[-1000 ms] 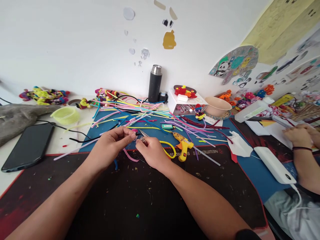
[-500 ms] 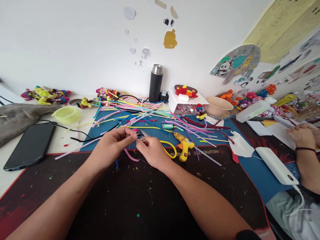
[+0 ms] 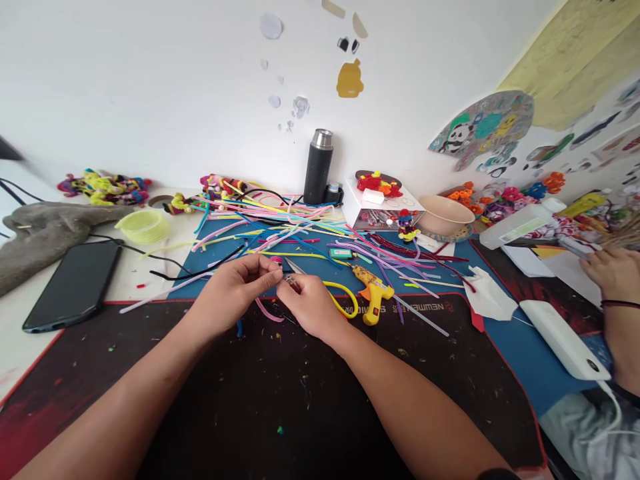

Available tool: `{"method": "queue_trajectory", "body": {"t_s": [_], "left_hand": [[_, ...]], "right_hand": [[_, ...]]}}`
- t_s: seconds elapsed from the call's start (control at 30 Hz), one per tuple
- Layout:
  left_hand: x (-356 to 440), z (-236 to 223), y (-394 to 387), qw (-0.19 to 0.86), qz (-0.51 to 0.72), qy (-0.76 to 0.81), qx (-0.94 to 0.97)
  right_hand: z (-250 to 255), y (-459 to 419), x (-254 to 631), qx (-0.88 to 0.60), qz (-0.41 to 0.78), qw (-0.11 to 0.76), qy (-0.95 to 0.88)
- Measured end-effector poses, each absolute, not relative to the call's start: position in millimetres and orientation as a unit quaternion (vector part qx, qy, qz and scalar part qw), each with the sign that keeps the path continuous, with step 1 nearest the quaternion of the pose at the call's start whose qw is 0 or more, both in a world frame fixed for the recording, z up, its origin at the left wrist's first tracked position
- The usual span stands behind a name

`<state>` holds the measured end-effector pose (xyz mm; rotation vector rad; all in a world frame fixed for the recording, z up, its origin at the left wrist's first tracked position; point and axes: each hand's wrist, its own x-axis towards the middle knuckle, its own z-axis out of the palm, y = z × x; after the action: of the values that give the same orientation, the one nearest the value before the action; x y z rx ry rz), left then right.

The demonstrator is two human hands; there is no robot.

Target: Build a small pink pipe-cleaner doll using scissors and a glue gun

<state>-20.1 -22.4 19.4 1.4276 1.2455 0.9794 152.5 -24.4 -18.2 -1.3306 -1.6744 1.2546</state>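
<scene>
My left hand (image 3: 245, 283) is closed in a pinch, thumb against forefinger, above the back part of the dark mat. A small pink piece (image 3: 276, 261) shows just behind its fingertips. What sits in the pinch is too small and hidden to name. Nearly touching it, my right hand (image 3: 313, 303) is curled shut, its thumb beside a small shiny object (image 3: 291, 281) that I cannot identify. Behind the right hand, a pointed metal blade (image 3: 294, 267) and a yellow loop (image 3: 353, 300) look like parts of scissors. A pink pipe cleaner (image 3: 269, 312) lies below the hands.
Many coloured pipe cleaners (image 3: 280, 230) lie heaped at the back. A yellow glue gun (image 3: 373, 293) rests to the right, a phone (image 3: 75, 287) to the left. A black thermos (image 3: 319, 170) stands by the wall. Another person's hand (image 3: 613, 270) and a white power bank (image 3: 565, 340) are far right.
The whole view has shifted slightly, so things appear a little further right. Both hands keep almost the same closed pose, with no visible change in what they hold.
</scene>
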Motion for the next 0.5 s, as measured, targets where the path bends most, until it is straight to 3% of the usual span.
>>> {"method": "queue_trajectory", "body": {"t_s": [0.5], "left_hand": [[-24.1, 15.9, -21.3, 0.493, 0.412, 0.505, 0.576]], "right_hand": [[-17.4, -23.2, 155.4, -0.49, 0.513, 0.336, -0.619]]}}
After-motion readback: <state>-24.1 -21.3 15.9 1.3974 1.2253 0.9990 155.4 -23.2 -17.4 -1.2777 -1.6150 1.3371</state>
